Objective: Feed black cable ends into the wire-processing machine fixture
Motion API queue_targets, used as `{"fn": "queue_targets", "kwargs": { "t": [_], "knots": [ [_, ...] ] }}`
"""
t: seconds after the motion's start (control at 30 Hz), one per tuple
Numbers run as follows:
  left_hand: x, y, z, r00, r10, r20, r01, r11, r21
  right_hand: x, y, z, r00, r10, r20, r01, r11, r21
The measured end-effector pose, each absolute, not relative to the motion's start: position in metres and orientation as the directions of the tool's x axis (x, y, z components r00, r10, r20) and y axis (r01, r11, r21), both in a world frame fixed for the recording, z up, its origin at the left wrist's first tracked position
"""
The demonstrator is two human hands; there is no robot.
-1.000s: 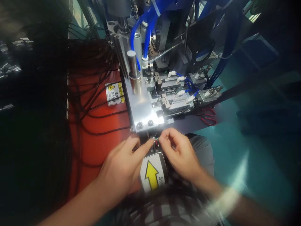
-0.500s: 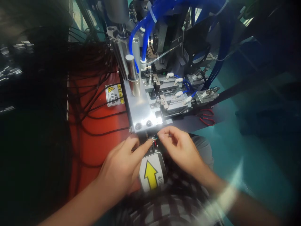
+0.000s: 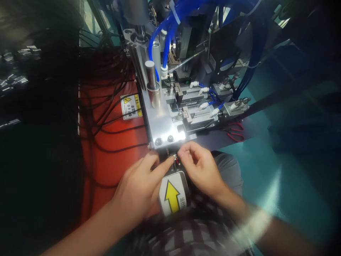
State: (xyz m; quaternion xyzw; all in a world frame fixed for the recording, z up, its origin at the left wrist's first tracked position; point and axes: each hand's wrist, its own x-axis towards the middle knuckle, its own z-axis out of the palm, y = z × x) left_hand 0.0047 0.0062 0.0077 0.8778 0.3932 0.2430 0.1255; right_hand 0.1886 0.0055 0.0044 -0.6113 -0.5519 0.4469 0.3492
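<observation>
- The thin wires (image 3: 176,160) are lying between the two hands, just below the bright metal plate (image 3: 160,124); their ends are too small to make out.
- The left hand (image 3: 140,176) is holding one digit out against the wires; its other fingertips are hiding underneath, so I cannot tell its grip.
- The right hand (image 3: 202,165) is curling, thumb and index tips nearly meeting beside the wires; whether they are pinching one, I cannot tell.
- The arrow label (image 3: 172,196) is losing its lower end in dark blur.
</observation>
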Motion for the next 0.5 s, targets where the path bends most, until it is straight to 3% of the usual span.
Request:
{"fn": "queue_targets", "kwargs": {
  "t": [0.17, 0.3, 0.5],
  "knots": [
    [0.004, 0.005, 0.007, 0.576, 0.755, 0.313, 0.639, -0.654, 0.405, 0.19, 0.008, 0.006, 0.004, 0.97, -0.242, 0.321, -0.231, -0.919],
    [0.003, 0.002, 0.004, 0.568, 0.76, 0.315, 0.649, -0.65, 0.397, 0.192, 0.011, 0.007, -0.047, 0.907, -0.419, 0.145, -0.409, -0.901],
    [-0.001, -0.002, -0.007, 0.53, 0.796, 0.292, 0.672, -0.604, 0.429, 0.195, -0.002, 0.006, -0.104, 0.856, -0.506, 0.006, -0.509, -0.861]
  ]
}}
